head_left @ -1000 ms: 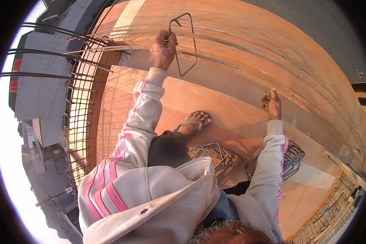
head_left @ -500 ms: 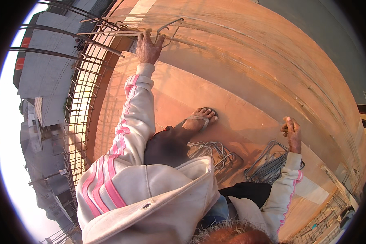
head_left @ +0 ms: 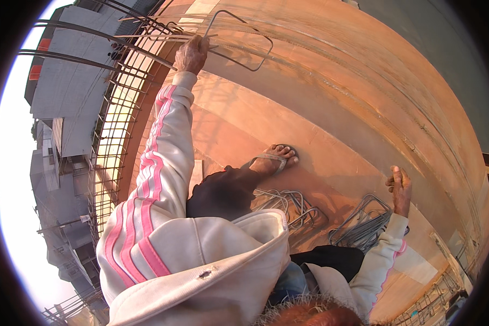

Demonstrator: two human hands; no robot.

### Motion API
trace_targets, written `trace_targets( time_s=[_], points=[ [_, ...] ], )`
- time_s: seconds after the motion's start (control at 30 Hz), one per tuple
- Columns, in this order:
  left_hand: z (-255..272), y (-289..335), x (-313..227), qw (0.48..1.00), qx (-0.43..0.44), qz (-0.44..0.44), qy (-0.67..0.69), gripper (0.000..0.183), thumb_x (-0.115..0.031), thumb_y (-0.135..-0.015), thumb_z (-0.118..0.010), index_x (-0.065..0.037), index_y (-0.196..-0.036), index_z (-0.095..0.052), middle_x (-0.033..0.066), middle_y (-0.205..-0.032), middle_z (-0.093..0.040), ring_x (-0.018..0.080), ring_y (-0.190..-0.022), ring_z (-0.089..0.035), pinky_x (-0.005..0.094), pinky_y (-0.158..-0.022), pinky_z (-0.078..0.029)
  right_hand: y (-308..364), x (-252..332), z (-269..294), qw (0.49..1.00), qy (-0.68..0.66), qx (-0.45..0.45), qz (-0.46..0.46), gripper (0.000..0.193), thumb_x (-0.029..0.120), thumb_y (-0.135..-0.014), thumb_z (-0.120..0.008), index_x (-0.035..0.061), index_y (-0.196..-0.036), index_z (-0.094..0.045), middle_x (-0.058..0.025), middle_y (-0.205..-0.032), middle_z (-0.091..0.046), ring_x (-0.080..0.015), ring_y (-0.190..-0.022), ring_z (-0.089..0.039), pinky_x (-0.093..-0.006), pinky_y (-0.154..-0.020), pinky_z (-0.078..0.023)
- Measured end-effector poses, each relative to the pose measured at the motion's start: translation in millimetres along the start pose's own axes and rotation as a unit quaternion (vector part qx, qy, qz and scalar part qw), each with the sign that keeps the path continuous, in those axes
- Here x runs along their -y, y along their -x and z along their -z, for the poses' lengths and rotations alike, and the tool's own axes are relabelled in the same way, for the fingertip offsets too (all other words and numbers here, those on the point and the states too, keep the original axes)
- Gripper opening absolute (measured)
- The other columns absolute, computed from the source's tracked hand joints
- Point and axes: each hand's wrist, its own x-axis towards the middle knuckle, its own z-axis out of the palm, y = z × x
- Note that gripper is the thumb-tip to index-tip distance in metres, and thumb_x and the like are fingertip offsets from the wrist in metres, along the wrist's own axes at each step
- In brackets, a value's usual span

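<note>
- Spanning most of the frame, an orange-brown wooden deck point(head_left: 331, 136) is curving from top centre down to the lower right; straight edges are bending with the lens.
- Running down the left side, a rebar cage point(head_left: 114, 163) of long bars and cross ties is standing at the deck's edge, with grey buildings point(head_left: 65, 98) beyond it.
- Filling lower centre, the person's pale hooded jacket with pink stripes point(head_left: 163, 255) is blocking much of the view; one sandalled foot point(head_left: 274, 157) is resting on the deck at centre.
- Lying at lower right, a stack of bent wire stirrups point(head_left: 358, 225) is sitting on the deck, with a second bundle point(head_left: 288, 204) just beside the dark trouser leg.
- Reaching to top centre, the left hand point(head_left: 190, 54) is closing around one side of a rectangular steel stirrup point(head_left: 239, 41), holding it up against the cage's bar ends.
- Hanging at right of centre, the right hand point(head_left: 399, 187) is looking loosely curled just above the stirrup stack; I cannot tell whether it is gripping anything.
- Judging handling: the stirrup is looking stiff, thin and fairly light, probably rough rather than slippery, with hooked ends that could snag. Gripping mid-leg, as the left hand is doing, is looking steadiest.
</note>
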Motion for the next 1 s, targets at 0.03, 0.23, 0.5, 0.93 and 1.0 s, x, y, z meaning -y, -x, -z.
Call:
trace_targets(
  time_s=[0.03,0.23,0.5,0.93,1.0],
  points=[
    [-7.6,8.8,-1.0,1.0,0.01,0.014,0.013,0.034,-0.045,-0.095,-0.057,-0.012,-0.091,-0.065,0.0177,-0.084,-0.07,0.0423,-0.086,-0.066,0.0548,-0.074,-0.051,-2.5,0.0,-2.6,1.0,-0.001,0.005,-0.001,0.049,0.049,-0.1,-0.056,0.0033,-0.109,-0.069,-0.0034,-0.076,-0.059,-0.0137,-0.071,-0.057,-0.0287,-0.062,-0.044],
    [-30.8,7.2,-6.0,0.995,0.071,0.043,0.056,0.038,-0.049,-0.089,-0.065,-0.012,-0.096,-0.071,0.0168,-0.087,-0.073,0.0387,-0.086,-0.07,0.0509,-0.075,-0.052,-12.3,1.0,-13.6,0.999,0.025,0.047,0.011,0.043,0.046,-0.1,-0.057,0.0048,-0.106,-0.068,-0.0025,-0.075,-0.058,-0.0113,-0.07,-0.056,-0.0276,-0.061,-0.043],
    [-26.1,-48.2,16.5,0.989,0.12,0.082,0.031,0.041,-0.049,-0.089,-0.066,-0.01,-0.098,-0.072,0.0179,-0.09,-0.073,0.0366,-0.089,-0.07,0.0492,-0.08,-0.053,-30.4,-7.1,-24.5,0.998,-0.004,0.061,0.015,0.036,0.04,-0.101,-0.059,0.0049,-0.106,-0.066,-0.0012,-0.076,-0.057,-0.0101,-0.066,-0.058,-0.0243,-0.056,-0.042],
    [-22.1,-58.7,47.6,0.996,0.058,-0.023,-0.056,0.035,-0.044,-0.094,-0.058,-0.01,-0.095,-0.067,0.0163,-0.089,-0.072,0.0401,-0.086,-0.069,0.0548,-0.076,-0.052,-35.9,1.1,-33.6,1.0,0.013,0.028,-0.005,0.036,0.039,-0.102,-0.057,0.0038,-0.105,-0.066,-0.0015,-0.072,-0.055,-0.0105,-0.067,-0.057,-0.0261,-0.059,-0.043],
    [-24.2,-59.1,49.0,0.992,0.035,-0.04,-0.113,0.035,-0.042,-0.093,-0.059,-0.008,-0.094,-0.067,0.0191,-0.09,-0.072,0.0409,-0.086,-0.069,0.0522,-0.074,-0.053,-31.4,-5.3,-28.0,0.999,0.016,0.05,-0.004,0.037,0.039,-0.102,-0.057,0.004,-0.108,-0.066,-0.0012,-0.072,-0.054,-0.0103,-0.067,-0.056,-0.026,-0.059,-0.042]
  ],
)
